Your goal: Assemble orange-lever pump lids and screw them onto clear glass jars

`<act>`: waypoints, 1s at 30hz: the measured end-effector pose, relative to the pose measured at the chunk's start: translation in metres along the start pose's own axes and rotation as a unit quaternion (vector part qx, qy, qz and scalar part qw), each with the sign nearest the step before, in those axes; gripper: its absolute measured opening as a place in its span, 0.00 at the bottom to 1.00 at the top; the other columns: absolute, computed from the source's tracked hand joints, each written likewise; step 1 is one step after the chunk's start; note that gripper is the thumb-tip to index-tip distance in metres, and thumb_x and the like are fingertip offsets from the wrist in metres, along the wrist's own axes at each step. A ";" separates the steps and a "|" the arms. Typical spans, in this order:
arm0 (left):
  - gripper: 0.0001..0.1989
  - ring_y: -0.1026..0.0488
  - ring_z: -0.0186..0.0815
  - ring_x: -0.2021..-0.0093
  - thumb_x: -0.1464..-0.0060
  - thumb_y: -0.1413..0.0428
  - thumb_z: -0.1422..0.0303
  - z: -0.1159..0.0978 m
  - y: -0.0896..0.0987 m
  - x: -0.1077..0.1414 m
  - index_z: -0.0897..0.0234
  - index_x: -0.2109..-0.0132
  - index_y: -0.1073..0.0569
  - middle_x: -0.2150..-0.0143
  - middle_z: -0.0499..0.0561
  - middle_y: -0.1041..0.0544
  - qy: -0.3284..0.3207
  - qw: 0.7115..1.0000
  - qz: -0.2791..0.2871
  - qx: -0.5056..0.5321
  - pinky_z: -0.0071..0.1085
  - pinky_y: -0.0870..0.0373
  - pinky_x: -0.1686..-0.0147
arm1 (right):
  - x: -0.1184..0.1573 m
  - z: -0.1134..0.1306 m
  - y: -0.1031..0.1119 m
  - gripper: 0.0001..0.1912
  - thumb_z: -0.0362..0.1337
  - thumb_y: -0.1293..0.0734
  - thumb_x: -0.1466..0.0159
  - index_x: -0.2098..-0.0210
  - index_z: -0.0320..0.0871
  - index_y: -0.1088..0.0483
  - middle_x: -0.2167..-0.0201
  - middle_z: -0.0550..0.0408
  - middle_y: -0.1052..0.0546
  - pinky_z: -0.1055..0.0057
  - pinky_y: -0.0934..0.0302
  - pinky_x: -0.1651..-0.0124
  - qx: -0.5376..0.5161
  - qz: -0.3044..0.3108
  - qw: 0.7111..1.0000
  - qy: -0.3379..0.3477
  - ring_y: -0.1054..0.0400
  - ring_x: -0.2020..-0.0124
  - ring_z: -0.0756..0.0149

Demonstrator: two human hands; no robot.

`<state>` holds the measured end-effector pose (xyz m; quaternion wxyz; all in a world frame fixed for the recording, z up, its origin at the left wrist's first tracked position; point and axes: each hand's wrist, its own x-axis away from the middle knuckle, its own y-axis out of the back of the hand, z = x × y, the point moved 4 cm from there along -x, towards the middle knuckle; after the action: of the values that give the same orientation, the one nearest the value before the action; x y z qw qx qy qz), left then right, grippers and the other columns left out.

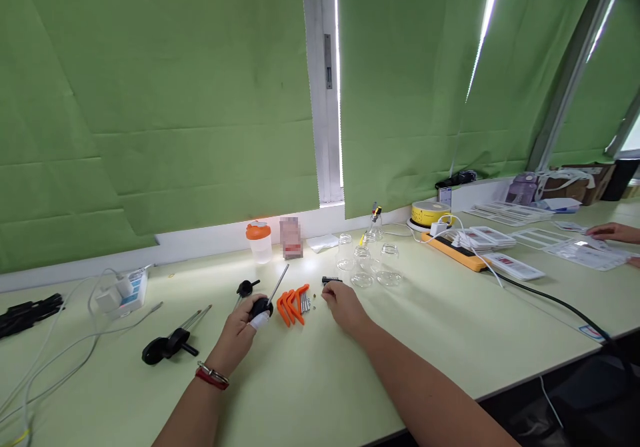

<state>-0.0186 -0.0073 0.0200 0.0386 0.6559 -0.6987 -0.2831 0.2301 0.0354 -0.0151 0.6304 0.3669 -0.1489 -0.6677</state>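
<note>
Black cap with metal rod (261, 307): 1 piece, held above the table (440, 327) in front of the body, rod slanted up and to the right.

Left hand (241, 332): fingers closed around the cap.

Right hand (346, 306): fingers bent down just beside a black brush-like piece (331, 279); how far they are parted, and whether anything is gripped, cannot be told.

Between the hands: orange handles (293, 307), clustered; silver screws (305, 302) beside them; small loose parts (314, 297).

Step, as judged: the capped rod is kept upright-leaning while small parts are attended to at the right. By the next move, a steady rod and a fine fingertip pinch would be called for.

Edges and room: beyond the right hand, passage is narrowed by glass jars (362, 270). At the far left, 2 more black capped rods (173, 344) are laid. Open surface is found between the forearms; the near table edge is crossed by the right forearm.
</note>
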 end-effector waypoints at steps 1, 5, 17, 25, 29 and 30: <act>0.18 0.28 0.38 0.67 0.48 0.47 0.60 -0.002 -0.002 0.001 0.64 0.52 0.31 0.65 0.52 0.24 0.023 0.998 0.022 0.051 0.31 0.34 0.67 | -0.001 -0.002 0.002 0.08 0.37 0.42 0.37 0.68 0.43 0.33 0.72 0.56 0.28 0.74 0.45 0.70 -0.075 -0.003 0.997 -0.011 0.35 0.71 0.69; 0.18 0.35 0.29 0.82 0.47 0.48 0.56 -0.009 -0.017 0.008 0.67 0.60 0.29 0.74 0.49 0.26 0.102 0.959 0.121 0.234 0.28 0.41 0.79 | -0.003 -0.006 0.006 0.07 0.40 0.36 0.43 0.69 0.42 0.34 0.79 0.60 0.32 0.75 0.48 0.76 -0.373 0.019 0.926 -0.049 0.41 0.80 0.73; 0.14 0.47 0.23 0.91 0.48 0.49 0.57 0.010 -0.051 0.016 0.65 0.64 0.33 0.78 0.50 0.25 0.290 0.883 0.175 0.324 0.23 0.47 0.88 | 0.008 0.005 -0.010 0.14 0.43 0.29 0.48 0.71 0.40 0.35 0.78 0.58 0.27 0.74 0.40 0.77 -0.474 0.145 0.866 -0.070 0.33 0.80 0.72; 0.18 0.49 0.21 0.88 0.53 0.44 0.53 0.008 -0.051 0.012 0.64 0.64 0.32 0.72 0.46 0.27 0.231 0.940 0.136 0.209 0.23 0.49 0.88 | 0.006 -0.005 -0.025 0.16 0.43 0.28 0.50 0.71 0.40 0.35 0.81 0.60 0.28 0.71 0.37 0.76 -0.469 0.127 0.869 -0.092 0.33 0.81 0.71; 0.17 0.48 0.24 0.84 0.59 0.39 0.55 0.003 -0.047 0.007 0.64 0.68 0.31 0.80 0.40 0.37 0.175 0.975 0.107 0.081 0.23 0.51 0.85 | 0.009 -0.003 -0.027 0.17 0.44 0.27 0.51 0.72 0.39 0.35 0.81 0.58 0.28 0.71 0.37 0.75 -0.473 0.150 0.862 -0.106 0.32 0.80 0.70; 0.17 0.47 0.25 0.83 0.57 0.40 0.55 0.002 -0.046 0.006 0.64 0.69 0.31 0.80 0.40 0.38 0.172 0.977 0.104 0.070 0.23 0.50 0.84 | 0.009 -0.003 -0.026 0.17 0.44 0.27 0.51 0.73 0.39 0.35 0.81 0.58 0.28 0.71 0.37 0.75 -0.477 0.155 0.858 -0.110 0.32 0.80 0.70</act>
<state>0.0207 -0.0114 -0.0043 0.1416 0.6191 -0.7644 -0.1112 0.2130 0.0318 -0.0371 0.8028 -0.0828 0.0647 -0.5870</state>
